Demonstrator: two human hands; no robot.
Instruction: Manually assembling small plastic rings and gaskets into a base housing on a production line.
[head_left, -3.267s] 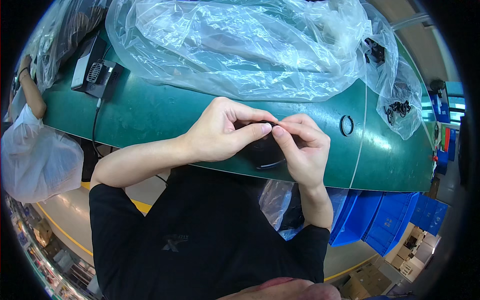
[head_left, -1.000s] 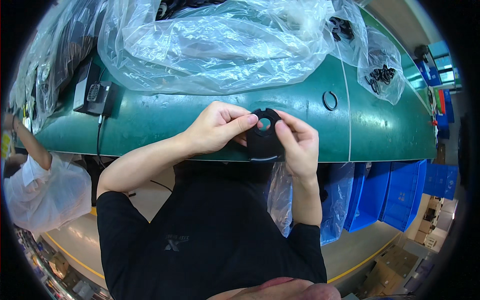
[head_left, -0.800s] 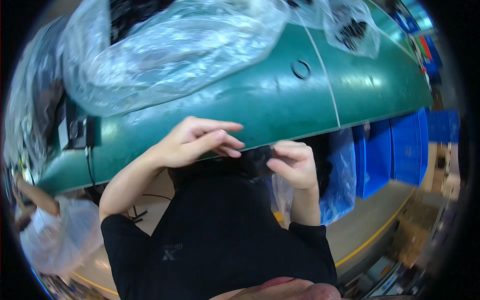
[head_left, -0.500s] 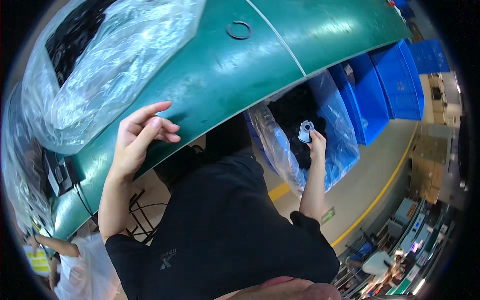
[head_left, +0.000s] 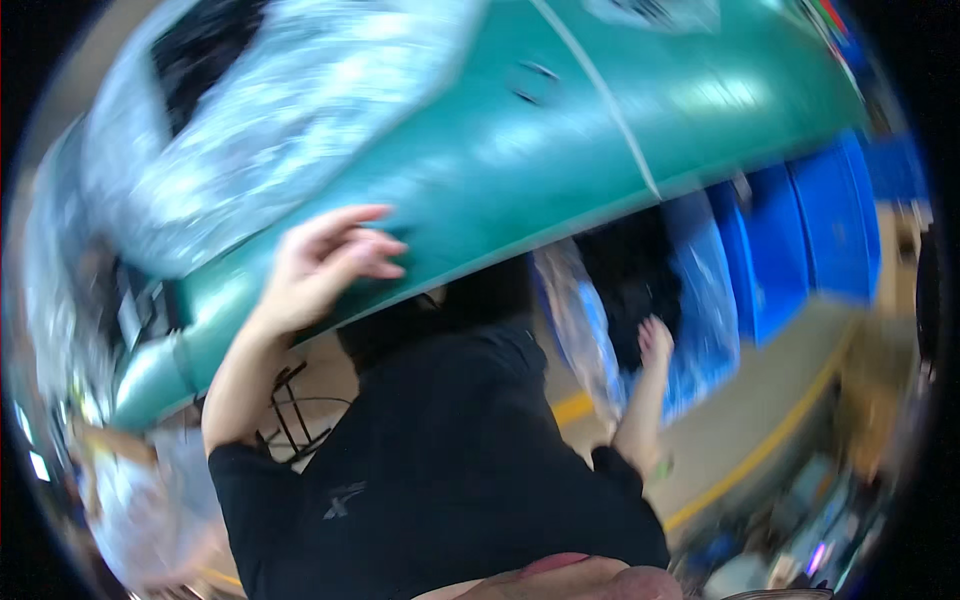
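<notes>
Moved flat part out of right hand [head_left: 655, 342] since earlier frame, presumably onto black parts [head_left: 635, 268] in lined bin [head_left: 706, 290] below near edge of counter [head_left: 490, 190]; see blurred fingers [head_left: 652, 333] apparently released, left hand [head_left: 322, 262] loosely curled, empty; expect light, stiff, slick, pinch rim.

Blue bins [head_left: 838, 220] are lined up at far right, with cardboard boxes [head_left: 865, 400] nearby. A yellow line [head_left: 770, 465] is marked on the floor [head_left: 712, 455]. At lower left, a blurred person in white [head_left: 150, 510] is seen.

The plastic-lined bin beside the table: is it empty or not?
Not empty: a dark mass shows inside the plastic-lined bin, near the right hand. Blur hides its exact contents.
</notes>
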